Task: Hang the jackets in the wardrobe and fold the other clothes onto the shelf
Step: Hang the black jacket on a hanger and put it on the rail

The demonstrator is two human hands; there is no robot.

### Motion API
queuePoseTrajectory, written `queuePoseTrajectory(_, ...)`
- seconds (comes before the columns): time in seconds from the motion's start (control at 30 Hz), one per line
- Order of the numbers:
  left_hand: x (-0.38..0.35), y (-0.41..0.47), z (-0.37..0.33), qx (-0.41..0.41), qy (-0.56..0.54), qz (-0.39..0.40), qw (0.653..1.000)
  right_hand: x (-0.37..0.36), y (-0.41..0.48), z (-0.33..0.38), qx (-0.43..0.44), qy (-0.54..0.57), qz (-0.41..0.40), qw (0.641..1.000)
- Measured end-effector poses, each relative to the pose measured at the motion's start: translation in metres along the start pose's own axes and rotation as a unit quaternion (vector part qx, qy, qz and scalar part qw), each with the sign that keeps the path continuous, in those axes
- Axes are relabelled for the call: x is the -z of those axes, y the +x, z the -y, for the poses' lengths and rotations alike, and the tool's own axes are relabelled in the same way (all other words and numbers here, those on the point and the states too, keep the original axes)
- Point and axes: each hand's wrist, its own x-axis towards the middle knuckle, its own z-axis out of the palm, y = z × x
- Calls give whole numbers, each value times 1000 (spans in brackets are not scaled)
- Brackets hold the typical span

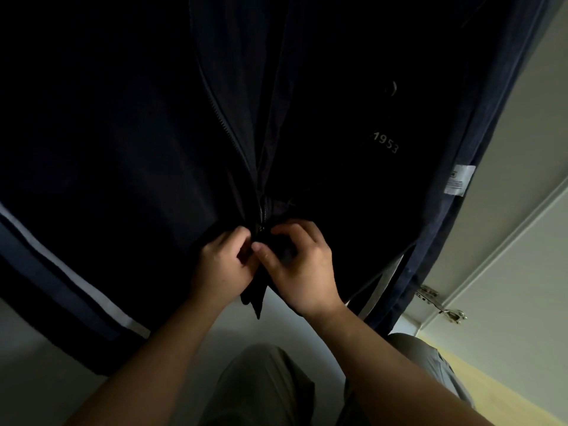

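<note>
Both hands pinch the bottom ends of the zip: the left hand (224,262) curls thumb and fingers round the left hem edge, while the right hand (302,265) nips the right edge just beside it, below the zip slider (262,212). Dark navy jacket (123,133) hangs inside the wardrobe, its front open above the slider, near the pale wardrobe door (522,241) and its hinge (442,302). Judged soft, light and limp, the cloth would swing or bunch if pushed, so hold is best taken at the stiffer zip tape and hem, drawn downward to keep it taut
</note>
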Motion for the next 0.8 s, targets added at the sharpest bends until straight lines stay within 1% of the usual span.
queuePoseTrajectory(0.13,0,-1,-2,3,-12,-18,1000,-5,3,4,-7,-13,-5,1000)
queuePoseTrajectory(0.23,0,-1,-1,-6,-11,-20,1000,-5,5,11,-40,-13,10,999)
queuePoseTrajectory(0.33,-1,-3,0,-22,-4,-17,1000,-3,7,20,-106,15,64,992)
queuePoseTrajectory(0.43,-2,-4,-1,-17,-7,-9,1000,-1,9,27,-135,31,135,981)
queuePoseTrajectory(0.5,-3,-3,-3,-7,-2,-6,1000,2,12,35,-171,81,161,969)
queuePoseTrajectory(0.53,-3,-2,-3,3,2,-3,1000,3,14,39,-199,123,160,959)
queuePoseTrajectory(0.6,-3,2,-1,28,3,9,1000,6,18,48,-233,197,128,944)
queuePoseTrajectory(0.7,-3,8,1,58,37,37,997,8,18,56,-197,245,70,947)
queuePoseTrajectory(0.77,-4,12,-1,67,75,74,992,9,15,59,-181,258,55,948)
queuePoseTrajectory(0.8,-2,13,-3,68,75,77,992,9,14,59,-184,258,55,947)
